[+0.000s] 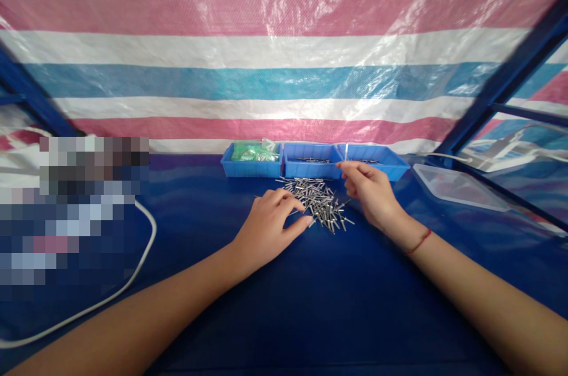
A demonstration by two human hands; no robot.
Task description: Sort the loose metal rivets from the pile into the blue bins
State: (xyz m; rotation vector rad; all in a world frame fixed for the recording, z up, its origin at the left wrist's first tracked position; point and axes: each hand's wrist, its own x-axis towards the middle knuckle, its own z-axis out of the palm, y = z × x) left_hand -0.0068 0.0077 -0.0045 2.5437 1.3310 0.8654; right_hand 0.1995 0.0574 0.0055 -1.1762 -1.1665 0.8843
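Note:
A loose pile of silver blind rivets [326, 204] lies on the blue tabletop. My left hand [270, 225] rests at the pile's left edge, thumb and index finger apart, with the fingertips close to or touching the nearest rivets. My right hand [370, 189] is raised over the right side of the pile, before the right-hand bin. Between its thumb and index finger it pinches a single blind rivet [346, 153], held upright. Its other fingers are curled in.
Three blue bins stand in a row behind the pile. The left bin [252, 170] holds green-tinted plastic bags; the middle bin [306, 171] and right bin [393, 170] hold some rivets. A clear plastic lid [459, 186] lies right, a white cable [151, 234] left. Striped sheeting [284, 80] hangs behind.

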